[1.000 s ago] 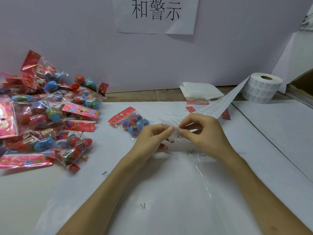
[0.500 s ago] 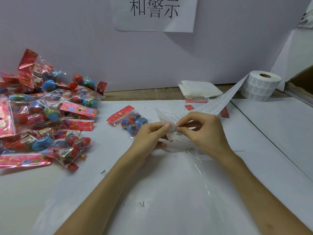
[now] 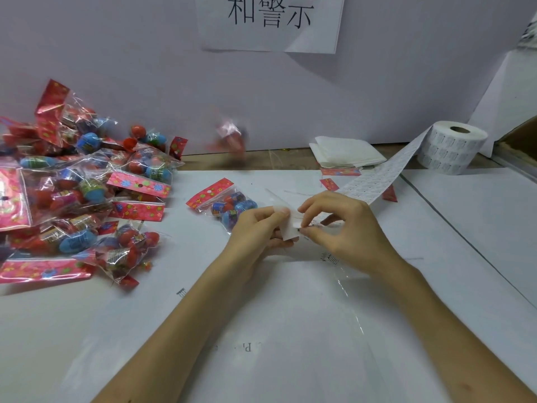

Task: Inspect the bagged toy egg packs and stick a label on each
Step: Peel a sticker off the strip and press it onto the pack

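**A:** Holding anything, those hands?

**B:** Both are. The left hand [image 3: 258, 228] pinches the loose end of the label strip [image 3: 374, 181] between thumb and forefinger, with its other fingers curled underneath. The right hand [image 3: 343, 225] nips the same end from the other side with thumb and fingertip, and its remaining fingers arch above.

**A:** Where does the strip run from?

**B:** From the roll [image 3: 453, 149] standing at the far right of the desk [image 3: 479, 216]. It slopes down across the desk to the hands.

**A:** And the egg packs?

**B:** One pack [image 3: 216, 199] lies flat just beyond the left hand, partly hidden by the knuckles, with its red header on the far-left side. The heap of packs [image 3: 81, 193] sits on the left of the desk, well apart from the hands.

**A:** Anything else?

**B:** Folded white sheets [image 3: 345, 154] lie near the back wall, and a paper sign [image 3: 270, 18] hangs on that wall. A red blur [image 3: 229, 138] shows at the desk's back edge, too smeared to make out.
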### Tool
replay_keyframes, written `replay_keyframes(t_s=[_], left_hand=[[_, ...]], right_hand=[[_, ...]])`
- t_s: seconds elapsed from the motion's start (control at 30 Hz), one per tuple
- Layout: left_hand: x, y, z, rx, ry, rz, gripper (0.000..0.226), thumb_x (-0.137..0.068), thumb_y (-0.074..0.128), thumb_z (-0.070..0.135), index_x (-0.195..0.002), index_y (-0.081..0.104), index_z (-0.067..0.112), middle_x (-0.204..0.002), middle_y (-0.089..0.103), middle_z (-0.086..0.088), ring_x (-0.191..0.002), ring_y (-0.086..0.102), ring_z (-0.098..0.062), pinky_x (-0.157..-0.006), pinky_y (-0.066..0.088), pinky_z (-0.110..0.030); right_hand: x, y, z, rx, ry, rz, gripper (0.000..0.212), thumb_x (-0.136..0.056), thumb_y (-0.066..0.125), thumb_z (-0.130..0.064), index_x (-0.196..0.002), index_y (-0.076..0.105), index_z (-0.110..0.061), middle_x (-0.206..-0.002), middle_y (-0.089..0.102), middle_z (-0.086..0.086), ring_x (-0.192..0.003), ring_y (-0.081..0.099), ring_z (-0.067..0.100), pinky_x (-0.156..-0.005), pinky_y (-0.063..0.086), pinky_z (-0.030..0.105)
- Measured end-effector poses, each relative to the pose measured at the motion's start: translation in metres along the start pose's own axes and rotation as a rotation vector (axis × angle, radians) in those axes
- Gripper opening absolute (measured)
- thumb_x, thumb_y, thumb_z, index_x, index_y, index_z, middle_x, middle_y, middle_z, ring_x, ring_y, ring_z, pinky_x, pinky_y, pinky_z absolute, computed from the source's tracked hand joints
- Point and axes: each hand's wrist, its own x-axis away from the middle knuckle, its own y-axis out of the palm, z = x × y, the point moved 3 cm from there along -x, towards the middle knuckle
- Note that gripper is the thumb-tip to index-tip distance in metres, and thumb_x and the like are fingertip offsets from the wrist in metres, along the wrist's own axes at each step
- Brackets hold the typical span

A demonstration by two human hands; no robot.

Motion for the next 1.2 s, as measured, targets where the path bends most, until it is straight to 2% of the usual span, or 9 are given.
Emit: replay_keyframes(t_s=[0.13, 0.23, 0.37, 0.5, 0.63, 0.77, 0.9, 1.0, 1.2], left_hand=[[0.001, -0.006, 0.001, -0.106, 0.04, 0.135, 0.022, -0.101, 0.062, 0.017, -0.083, 0.072, 0.011, -0.064, 0.066, 0.004, -0.066, 0.073, -0.021, -0.064, 0.061, -0.027], [0.0, -0.01, 0.001, -0.208, 0.065, 0.274, 0.005, -0.096, 0.069, 0.018, -0.096, 0.066, 0.014, -0.069, 0.064, -0.001, -0.055, 0.068, -0.017, -0.051, 0.053, -0.026], [0.002, -0.015, 0.01, -0.364, 0.282, 0.479, 0.048, -0.083, 0.081, 0.013, -0.117, 0.049, 0.022, -0.081, 0.051, 0.0, -0.072, 0.052, -0.013, -0.065, 0.045, -0.02], [0.002, -0.008, 0.022, -0.283, 0.353, 0.283, 0.005, -0.096, 0.07, 0.024, -0.101, 0.069, 0.024, -0.071, 0.061, 0.016, -0.06, 0.052, 0.0, -0.055, 0.041, -0.015], [0.008, 0.007, 0.024, -0.274, 0.384, 0.065, 0.01, -0.097, 0.07, 0.02, -0.089, 0.075, 0.024, -0.071, 0.068, 0.019, -0.056, 0.054, 0.005, -0.052, 0.038, -0.008], [0.007, 0.005, 0.022, -0.298, 0.415, 0.105, 0.019, -0.092, 0.075, 0.012, -0.082, 0.077, 0.029, -0.077, 0.074, 0.014, -0.06, 0.055, 0.003, -0.056, 0.041, -0.01], [0.006, 0.004, 0.022, -0.309, 0.392, 0.143, 0.021, -0.091, 0.076, 0.015, -0.079, 0.076, 0.032, -0.077, 0.074, 0.015, -0.061, 0.057, 0.002, -0.055, 0.042, -0.01], [0.005, 0.003, 0.021, -0.313, 0.383, 0.158, 0.02, -0.091, 0.076, 0.015, -0.082, 0.076, 0.032, -0.08, 0.075, 0.015, -0.063, 0.058, 0.002, -0.054, 0.042, -0.01], [0.006, 0.003, 0.021, -0.345, 0.388, 0.133, 0.01, -0.092, 0.075, 0.014, -0.092, 0.08, 0.023, -0.085, 0.077, 0.007, -0.062, 0.057, -0.001, -0.057, 0.043, -0.013]], right_hand=[[0.001, -0.003, -0.003, -0.061, 0.006, -0.072, 0.017, -0.076, 0.084, 0.001, -0.078, 0.074, -0.014, -0.106, 0.072, -0.007, -0.109, 0.064, 0.015, -0.085, 0.048, 0.027], [-0.001, -0.008, -0.005, -0.304, 0.039, -0.05, 0.01, -0.077, 0.08, -0.002, -0.08, 0.073, -0.007, -0.097, 0.074, 0.0, -0.1, 0.069, 0.017, -0.086, 0.052, 0.031], [-0.005, -0.012, 0.0, -0.587, 0.17, 0.052, 0.008, -0.076, 0.075, -0.006, -0.082, 0.072, -0.01, -0.08, 0.072, -0.002, -0.079, 0.068, 0.012, -0.074, 0.052, 0.019], [-0.007, -0.01, 0.008, -0.552, 0.243, 0.104, 0.019, -0.083, 0.075, 0.007, -0.087, 0.075, -0.012, -0.084, 0.075, -0.004, -0.081, 0.069, 0.009, -0.074, 0.054, 0.021], [-0.006, -0.011, 0.008, -0.551, 0.251, 0.105, 0.022, -0.085, 0.071, 0.01, -0.093, 0.075, -0.01, -0.087, 0.077, -0.002, -0.085, 0.072, 0.011, -0.076, 0.055, 0.021], [-0.005, -0.008, 0.006, -0.484, 0.254, 0.122, 0.025, -0.083, 0.075, 0.008, -0.098, 0.074, -0.011, -0.086, 0.078, 0.0, -0.083, 0.074, 0.015, -0.075, 0.056, 0.021], [-0.004, -0.005, 0.011, -0.206, 0.313, 0.156, 0.042, -0.083, 0.08, -0.005, -0.118, 0.067, -0.024, -0.085, 0.077, -0.003, -0.073, 0.07, 0.018, -0.072, 0.057, 0.024], [-0.005, -0.009, 0.013, -0.252, 0.318, 0.138, 0.018, -0.088, 0.074, -0.003, -0.098, 0.075, -0.019, -0.084, 0.075, -0.003, -0.07, 0.07, 0.015, -0.064, 0.053, 0.026], [-0.004, -0.005, 0.007, -0.297, 0.263, 0.096, 0.011, -0.088, 0.077, -0.008, -0.084, 0.074, -0.017, -0.075, 0.072, -0.008, -0.066, 0.069, 0.014, -0.062, 0.053, 0.027]])
